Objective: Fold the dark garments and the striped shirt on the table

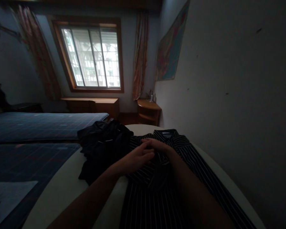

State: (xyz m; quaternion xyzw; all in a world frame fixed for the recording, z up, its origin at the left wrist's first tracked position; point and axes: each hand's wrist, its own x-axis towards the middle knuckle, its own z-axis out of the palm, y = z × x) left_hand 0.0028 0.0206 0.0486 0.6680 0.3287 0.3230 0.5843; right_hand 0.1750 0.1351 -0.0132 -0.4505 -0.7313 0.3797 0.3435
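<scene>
A black shirt with thin white stripes [149,203] lies on a round white table [54,197], its collar [166,133] towards the far edge. One part of it is folded over the middle. My left hand [138,156] rests over the folded cloth, fingers stretched out and a little apart. From the other side my right hand [158,145] reaches across, with its fingers extended over the left fingertips. No cloth shows gripped in either hand. Left of the shirt is a crumpled heap of dark clothing [105,143], close to my left forearm.
A bed with a blue checked cover [50,124] stands left of the table, with a pale sheet [11,197] at its near corner. Beyond are a wooden desk [105,101] under a window [92,57] and a corner shelf [147,105]. A white wall [228,127] closes the right side.
</scene>
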